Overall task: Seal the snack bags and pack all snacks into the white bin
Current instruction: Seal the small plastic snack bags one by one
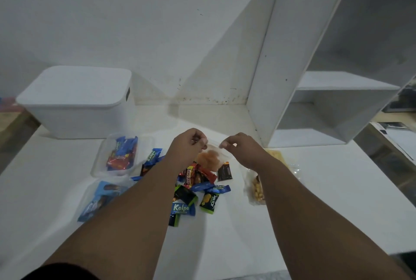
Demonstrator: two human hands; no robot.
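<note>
My left hand [188, 144] and my right hand [242, 148] pinch the two top corners of a clear snack bag [210, 158] with orange crackers inside, held just above the table. Below it lies a pile of small wrapped snacks [198, 186] in red, blue, green and black. A clear tub [101, 162] at the left holds blue and red packets. Another clear bag with blue packets [101, 198] lies at the front left. The white bin [76, 104] stands at the back left with its lid on.
A clear bag of yellow snacks [256, 187] lies to the right, partly under my right forearm. A white shelf unit [315, 108] stands at the back right on the white table [225, 246]. The wall is right behind.
</note>
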